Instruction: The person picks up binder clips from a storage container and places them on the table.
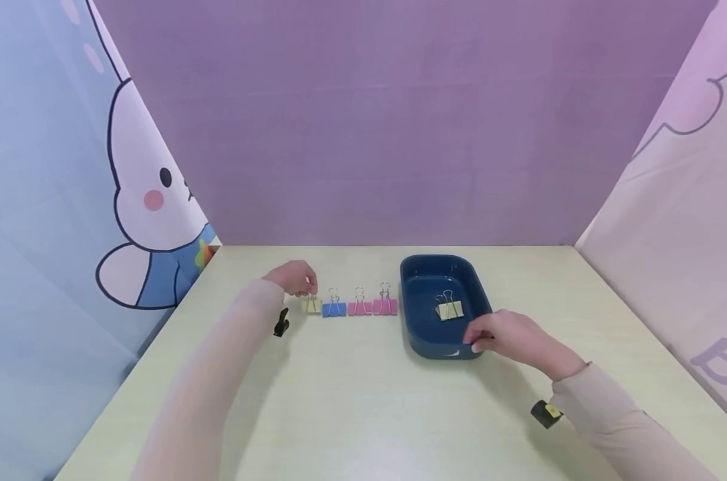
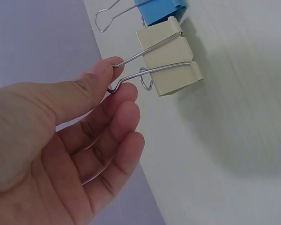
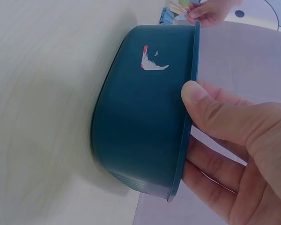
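Observation:
A pale yellow binder clip (image 2: 171, 61) stands at the left end of a row on the table. My left hand (image 2: 79, 126) pinches its wire handle between thumb and index finger, the other fingers loosely bent. To its right in the head view come a blue binder clip (image 1: 334, 309), a pink one (image 1: 360, 308) and a darker pink one (image 1: 385, 306). My right hand (image 1: 514, 339) grips the near right rim of a dark blue tray (image 1: 420, 344), thumb outside and fingers over the edge. Inside the tray lie pale yellow binder clips (image 1: 450, 310), partly overlapping.
The light wood table (image 1: 351, 394) ends at a purple cloth backdrop (image 1: 363, 133). Printed cloth walls (image 1: 69, 220) close off both sides. A torn white label (image 3: 152, 63) is stuck on the tray's outer near wall.

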A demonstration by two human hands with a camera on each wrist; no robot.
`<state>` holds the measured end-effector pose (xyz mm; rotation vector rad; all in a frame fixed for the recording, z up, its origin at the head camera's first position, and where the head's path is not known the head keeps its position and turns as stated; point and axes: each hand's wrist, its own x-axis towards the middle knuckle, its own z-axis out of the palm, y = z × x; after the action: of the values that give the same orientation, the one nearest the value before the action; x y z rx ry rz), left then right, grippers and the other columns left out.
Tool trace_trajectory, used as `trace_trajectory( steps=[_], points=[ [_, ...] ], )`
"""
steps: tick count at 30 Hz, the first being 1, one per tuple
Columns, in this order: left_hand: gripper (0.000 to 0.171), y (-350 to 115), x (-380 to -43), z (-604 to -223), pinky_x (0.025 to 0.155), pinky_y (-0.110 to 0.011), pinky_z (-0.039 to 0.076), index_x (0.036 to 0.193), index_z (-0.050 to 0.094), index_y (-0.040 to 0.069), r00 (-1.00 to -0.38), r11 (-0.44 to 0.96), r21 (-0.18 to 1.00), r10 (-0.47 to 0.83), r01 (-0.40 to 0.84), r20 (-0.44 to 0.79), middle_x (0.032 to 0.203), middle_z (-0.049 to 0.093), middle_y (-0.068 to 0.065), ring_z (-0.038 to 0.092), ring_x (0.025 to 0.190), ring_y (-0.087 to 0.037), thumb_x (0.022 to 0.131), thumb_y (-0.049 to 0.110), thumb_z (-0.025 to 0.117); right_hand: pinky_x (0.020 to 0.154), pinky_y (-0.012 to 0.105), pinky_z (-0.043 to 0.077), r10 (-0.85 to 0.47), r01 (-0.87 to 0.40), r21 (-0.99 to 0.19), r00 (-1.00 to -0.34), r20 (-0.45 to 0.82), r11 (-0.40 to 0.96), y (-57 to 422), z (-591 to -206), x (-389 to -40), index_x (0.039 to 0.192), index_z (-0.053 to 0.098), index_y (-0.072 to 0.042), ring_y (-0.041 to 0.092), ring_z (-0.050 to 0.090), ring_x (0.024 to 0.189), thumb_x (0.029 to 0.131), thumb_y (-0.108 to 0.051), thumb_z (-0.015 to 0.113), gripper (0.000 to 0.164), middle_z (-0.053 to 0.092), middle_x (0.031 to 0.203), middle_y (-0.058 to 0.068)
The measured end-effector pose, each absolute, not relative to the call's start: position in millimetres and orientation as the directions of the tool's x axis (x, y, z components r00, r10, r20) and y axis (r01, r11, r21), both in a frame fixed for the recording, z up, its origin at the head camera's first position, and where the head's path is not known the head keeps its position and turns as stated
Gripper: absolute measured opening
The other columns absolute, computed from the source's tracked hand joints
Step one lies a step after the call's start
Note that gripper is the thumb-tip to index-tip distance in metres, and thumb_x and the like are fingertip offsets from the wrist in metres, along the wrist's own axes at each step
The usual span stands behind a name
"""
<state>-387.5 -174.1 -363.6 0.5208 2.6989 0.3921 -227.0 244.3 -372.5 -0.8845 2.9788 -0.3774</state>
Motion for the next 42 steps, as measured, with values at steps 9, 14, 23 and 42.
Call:
trace_trajectory(
  steps=[9, 14, 23, 42],
  points=[
    [0.011, -169.9, -386.8, -367.9, 0.07, -0.029, 0.044, 0.096, 0.071, 0.005, -0.869, 0.902, 0.315, 0.391, 0.296, -0.304, 0.07, 0.061, -0.002, 0.05, 0.063, -0.012, 0.094, 0.011, 0.061, 0.07, 0.028, 0.055, -0.536, -0.533, -0.228, -0.842, 0.056, 0.815, 246.2, -373.8, -227.2, 0.088, 0.073, -0.022, 0.002, 0.062, 0.075, 0.081, -0.014, 0.076, 0.012, 0.071, 0.085, -0.013],
    [0.012, -171.3, -383.2, -367.8, 0.068, -0.027, 0.043, 0.097, 0.071, 0.005, -0.87, 0.9, 0.33, 0.387, 0.285, -0.305, 0.07, 0.061, -0.002, 0.048, 0.062, -0.011, 0.095, 0.01, 0.06, 0.07, 0.029, 0.055, -0.535, -0.532, -0.229, -0.843, 0.056, 0.815, 247.1, -373.7, -227.9, 0.089, 0.073, -0.023, 0.003, 0.062, 0.076, 0.081, -0.014, 0.076, 0.012, 0.071, 0.086, -0.013],
    [0.011, -172.3, -382.8, -370.8, 0.064, -0.026, 0.042, 0.096, 0.069, 0.005, -0.873, 0.9, 0.352, 0.372, 0.257, -0.315, 0.067, 0.057, -0.001, 0.045, 0.059, -0.011, 0.095, 0.011, 0.06, 0.07, 0.028, 0.055, -0.534, -0.53, -0.234, -0.844, 0.051, 0.815, 247.7, -374.7, -228.9, 0.089, 0.073, -0.023, 0.002, 0.061, 0.075, 0.081, -0.014, 0.076, 0.012, 0.071, 0.086, -0.013],
    [0.026, -128.7, -386.6, -310.5, 0.095, -0.047, 0.049, 0.114, 0.062, 0.004, -0.888, 0.882, 0.374, 0.391, 0.287, -0.242, 0.118, 0.064, -0.014, 0.06, 0.109, -0.033, 0.095, 0.022, 0.06, 0.071, 0.028, 0.055, -0.527, -0.523, -0.247, -0.848, 0.052, 0.816, 246.5, -373.8, -226.5, 0.089, 0.073, -0.023, 0.003, 0.061, 0.075, 0.081, -0.015, 0.076, 0.012, 0.071, 0.086, -0.013]
  ],
)
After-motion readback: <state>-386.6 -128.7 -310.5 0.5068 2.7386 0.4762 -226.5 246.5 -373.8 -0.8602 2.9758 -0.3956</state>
